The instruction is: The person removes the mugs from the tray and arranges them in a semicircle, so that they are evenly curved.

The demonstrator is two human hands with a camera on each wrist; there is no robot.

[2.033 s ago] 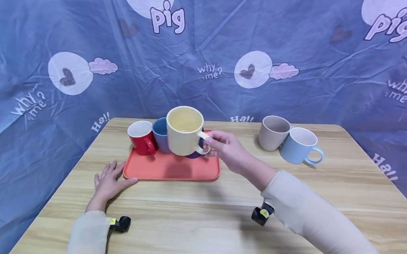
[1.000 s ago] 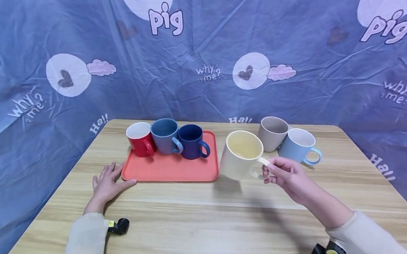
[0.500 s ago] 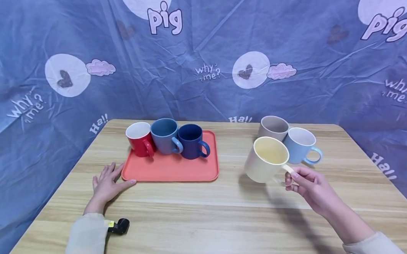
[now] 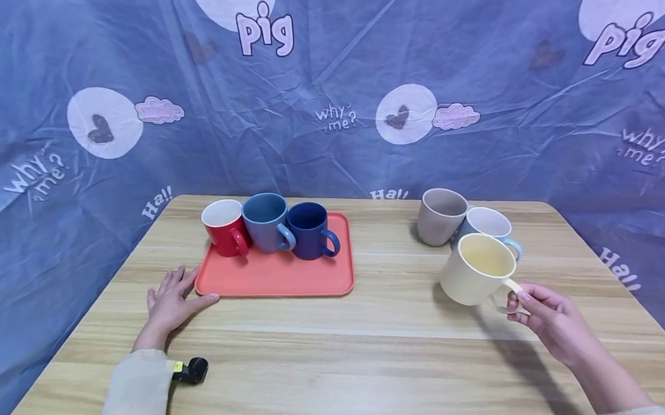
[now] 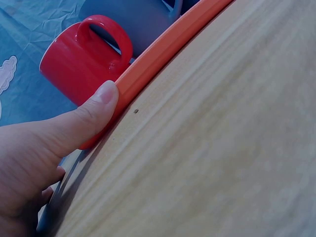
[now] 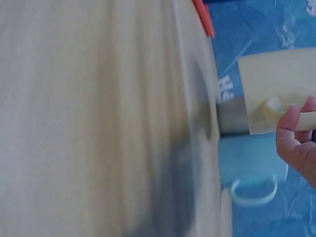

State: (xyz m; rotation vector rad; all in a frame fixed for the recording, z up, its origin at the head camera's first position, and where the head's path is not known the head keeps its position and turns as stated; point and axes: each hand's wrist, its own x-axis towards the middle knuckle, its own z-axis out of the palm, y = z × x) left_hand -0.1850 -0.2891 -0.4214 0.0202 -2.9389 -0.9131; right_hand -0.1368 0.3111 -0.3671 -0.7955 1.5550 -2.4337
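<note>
My right hand (image 4: 553,321) pinches the handle of a cream mug (image 4: 477,270), held tilted above the table at the right. In the right wrist view the cream mug (image 6: 281,89) hangs apart from the tabletop. Behind it stand a grey mug (image 4: 441,217) and a light blue mug (image 4: 484,222), the latter partly hidden. On the left, my left hand (image 4: 171,310) rests by the corner of a coral tray (image 4: 280,279), fingers spread, its thumb (image 5: 101,98) touching the tray edge. Along the tray's back stand a red mug (image 4: 225,229), a blue mug (image 4: 267,223) and a navy mug (image 4: 310,231).
The wooden table (image 4: 341,364) runs back to a blue printed cloth (image 4: 304,96) hanging behind it. A small black camera (image 4: 191,370) sits at the left wrist.
The right hand has carried the cream mug from above the tray rightward to in front of the light blue mug. The left hand and the mugs on the tray have stayed put.
</note>
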